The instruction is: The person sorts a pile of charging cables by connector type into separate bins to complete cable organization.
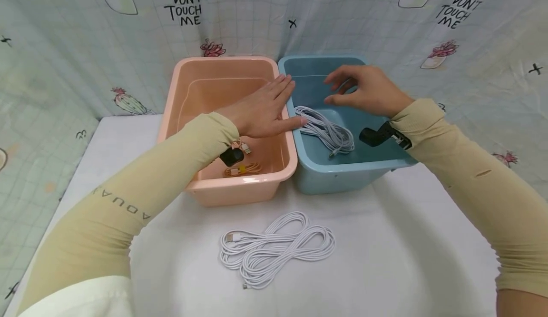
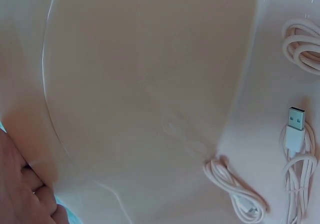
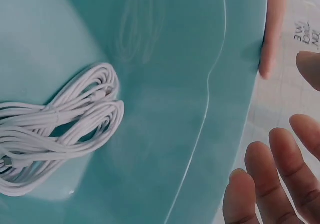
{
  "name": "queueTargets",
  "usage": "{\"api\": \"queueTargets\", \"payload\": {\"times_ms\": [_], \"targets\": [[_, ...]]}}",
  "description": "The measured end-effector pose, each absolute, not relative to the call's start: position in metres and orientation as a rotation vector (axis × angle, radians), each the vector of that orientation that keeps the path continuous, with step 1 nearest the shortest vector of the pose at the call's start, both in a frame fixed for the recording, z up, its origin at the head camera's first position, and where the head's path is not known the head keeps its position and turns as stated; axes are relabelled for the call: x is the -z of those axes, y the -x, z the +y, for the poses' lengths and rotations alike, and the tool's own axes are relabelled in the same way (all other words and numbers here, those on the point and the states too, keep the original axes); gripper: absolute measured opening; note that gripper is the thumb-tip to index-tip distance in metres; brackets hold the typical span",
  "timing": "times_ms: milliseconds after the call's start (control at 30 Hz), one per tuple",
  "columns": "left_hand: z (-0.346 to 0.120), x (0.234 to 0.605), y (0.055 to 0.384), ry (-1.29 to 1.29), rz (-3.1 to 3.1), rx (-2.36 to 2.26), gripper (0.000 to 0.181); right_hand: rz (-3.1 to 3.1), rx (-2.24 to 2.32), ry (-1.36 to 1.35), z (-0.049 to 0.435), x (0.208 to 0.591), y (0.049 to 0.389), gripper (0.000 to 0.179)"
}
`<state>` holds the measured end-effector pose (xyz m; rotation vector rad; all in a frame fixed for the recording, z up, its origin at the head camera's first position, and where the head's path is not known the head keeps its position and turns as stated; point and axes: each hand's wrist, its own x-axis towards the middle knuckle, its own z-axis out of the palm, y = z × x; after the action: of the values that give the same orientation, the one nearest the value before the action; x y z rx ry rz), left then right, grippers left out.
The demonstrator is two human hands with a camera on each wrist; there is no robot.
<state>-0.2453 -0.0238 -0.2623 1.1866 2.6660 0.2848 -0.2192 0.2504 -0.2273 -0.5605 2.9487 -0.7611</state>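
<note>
My left hand [image 1: 267,110] lies palm down with straight fingers across the touching rims of the pink bin [image 1: 227,86] and the blue bin [image 1: 338,181]. Nothing is held in my right hand [image 1: 368,88], which hovers over the blue bin with its fingers loosely bent. A coiled white cable [image 3: 65,116] lies at the bottom of the blue bin. Another white cable [image 1: 252,264], looped with its USB plug showing, is on the table in front of the bins. Several thin coiled cables [image 2: 232,184] lie inside the pink bin, one with a USB plug [image 2: 296,129].
Both bins stand side by side on a white table [image 1: 364,260]. Behind them hangs a grid-patterned curtain [image 1: 244,12] with cactus prints and lettering. The curtain also lines both sides of the table.
</note>
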Motion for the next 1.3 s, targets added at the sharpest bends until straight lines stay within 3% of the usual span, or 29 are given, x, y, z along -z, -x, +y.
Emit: {"api": "queueTargets", "payload": {"times_ms": [467,1300], "targets": [[-0.025,0.266,0.25,-1.195,2.661,-0.3,0.097,3.001,0.981,0.726,0.236,0.221,0.181,0.032],[-0.024,0.265,0.251,-1.185,2.665,-0.286,0.097,2.693,1.282,1.267,0.207,0.219,0.119,0.035]]}}
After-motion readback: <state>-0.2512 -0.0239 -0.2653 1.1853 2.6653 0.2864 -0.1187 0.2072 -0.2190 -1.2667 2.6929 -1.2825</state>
